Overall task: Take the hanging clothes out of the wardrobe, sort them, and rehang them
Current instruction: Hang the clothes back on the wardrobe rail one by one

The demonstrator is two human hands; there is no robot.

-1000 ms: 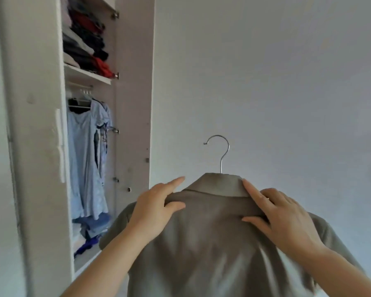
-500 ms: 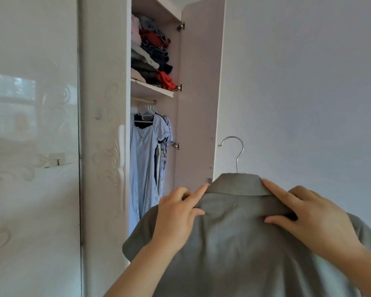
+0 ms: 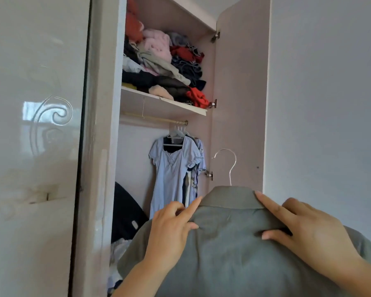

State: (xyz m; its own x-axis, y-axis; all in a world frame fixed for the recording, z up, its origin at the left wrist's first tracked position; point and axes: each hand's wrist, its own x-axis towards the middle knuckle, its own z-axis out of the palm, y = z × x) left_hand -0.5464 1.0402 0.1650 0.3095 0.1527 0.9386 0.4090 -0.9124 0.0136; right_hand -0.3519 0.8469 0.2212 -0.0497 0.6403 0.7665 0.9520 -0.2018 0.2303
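Holding the grey-green collared shirt (image 3: pixel 234 254) up in front of the open wardrobe; its hanger's metal hook (image 3: pixel 228 161) sticks up above the collar, well below the rail (image 3: pixel 156 119) and not on it yet. My left hand (image 3: pixel 171 230) pinches the left shoulder, thumb on my side of the cloth, index finger straight along the collar edge, other fingers curled. My right hand (image 3: pixel 304 230) grips the right shoulder the same way, thumb pressed into the fabric, index laid beside the collar. Risks as I judge them:

- I hold cloth and hanger shoulders, not the hook, so the hook can swivel and miss the rail.
- The rail sits close under the shelf (image 3: pixel 159 102), so lifting too high could knock the hook on the shelf edge.
- The hook is just beside the open door (image 3: pixel 240 103) and its hinge, so it could catch there if I drift right.
- The light blue dress (image 3: pixel 174 174) and the white hangers (image 3: pixel 177 133) crowd the rail's right end, and pushing in there could bump one off or tangle sleeves.
- If my pinch is on fabric only, the shirt could slide off the hanger when tilted.
- The shirt blocks my view below it.
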